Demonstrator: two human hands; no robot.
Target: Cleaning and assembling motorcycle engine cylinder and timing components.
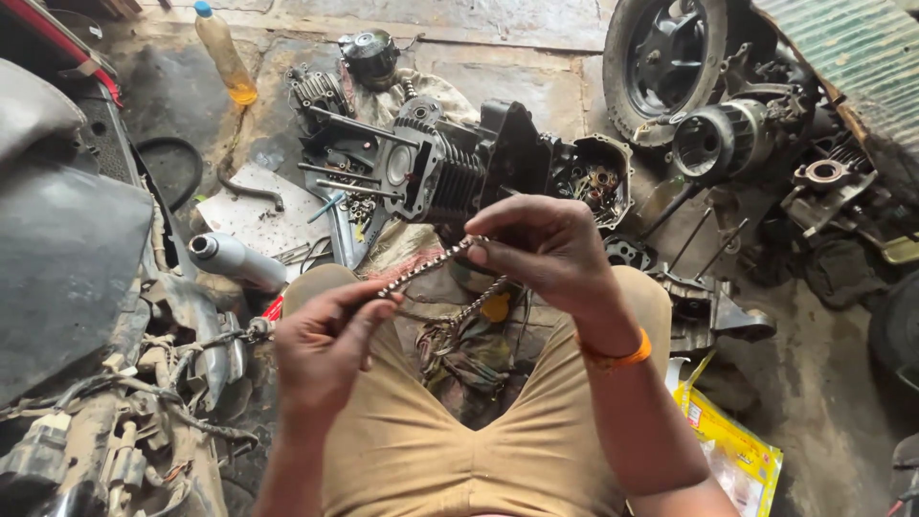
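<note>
A small metal chain [426, 268] is gripped taut between the left hand [325, 349] and the right hand [546, 249], fingers pinched on each end, just in front of the finned engine block [445, 172] on the floor.

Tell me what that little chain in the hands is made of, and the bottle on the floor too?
The chain, held between the left hand and right hand, looks like metal: small silvery-grey links with a dull shine. The bottle looks like clear plastic with a blue cap; you can see yellowish liquid through it.
</note>
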